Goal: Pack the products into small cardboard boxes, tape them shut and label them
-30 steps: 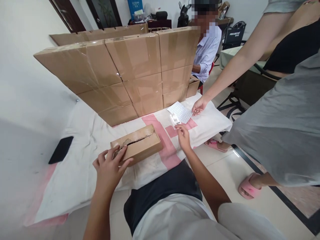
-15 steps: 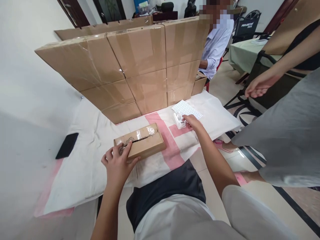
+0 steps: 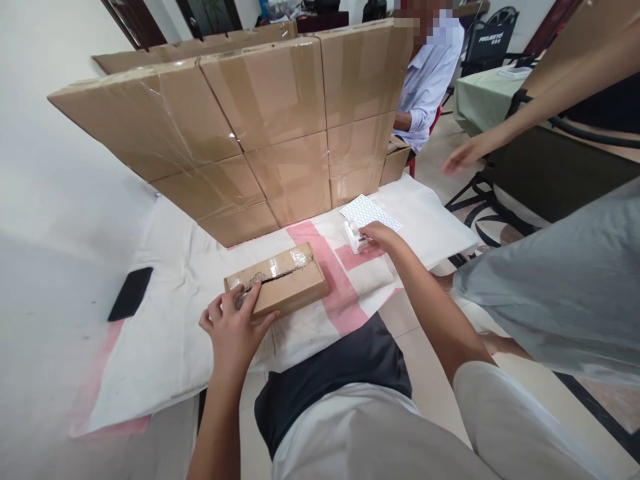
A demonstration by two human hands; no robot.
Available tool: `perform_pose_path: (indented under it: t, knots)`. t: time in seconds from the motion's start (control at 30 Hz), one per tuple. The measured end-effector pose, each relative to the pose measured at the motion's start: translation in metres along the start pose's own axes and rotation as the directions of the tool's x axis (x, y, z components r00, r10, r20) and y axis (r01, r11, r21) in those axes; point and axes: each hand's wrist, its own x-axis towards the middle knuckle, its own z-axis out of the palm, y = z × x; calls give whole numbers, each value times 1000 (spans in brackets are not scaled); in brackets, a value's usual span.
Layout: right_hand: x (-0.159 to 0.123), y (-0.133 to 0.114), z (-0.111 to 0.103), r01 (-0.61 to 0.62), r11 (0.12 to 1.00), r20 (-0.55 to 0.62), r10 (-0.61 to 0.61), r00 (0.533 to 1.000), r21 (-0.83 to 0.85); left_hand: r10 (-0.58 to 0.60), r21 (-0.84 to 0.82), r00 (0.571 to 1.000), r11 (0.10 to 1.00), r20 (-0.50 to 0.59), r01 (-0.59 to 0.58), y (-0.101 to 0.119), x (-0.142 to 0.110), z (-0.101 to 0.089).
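While the left grip (image 3: 233, 328) rests spread open on the brown box (image 3: 293, 295), which has shiny tape (image 3: 273, 268) and a ragged dark slit (image 3: 281, 277) and sits on the pink-and-white cloth (image 3: 175, 340), the right grip (image 3: 380, 235) bends onto a small white thing (image 3: 351, 238), how tightly I can't tell, and a black chair (image 3: 485, 52) has white letters (image 3: 491, 38) starting "PROJE".

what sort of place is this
Likely a makeshift workspace in a home or small office: a cloth-covered table, a taped cardboard partition and a dark chair in the background.
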Motion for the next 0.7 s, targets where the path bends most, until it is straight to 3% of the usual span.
perform_pose_path:
  t: [0.2,0.43,0.7]
  knots:
    - [-13,18,9,147,986,-63,-142,988,83,7,-7,1000,1000,-10,-8,-2,-2,1]
    - [-16,52,19,356,923,-172,-330,928,149,18,0,999,1000,-32,-18,-4,-2,4]
    - [-7,86,36,596,798,-366,-532,764,83,-1,-31,1000,1000,-20,1,-3,-2,4]
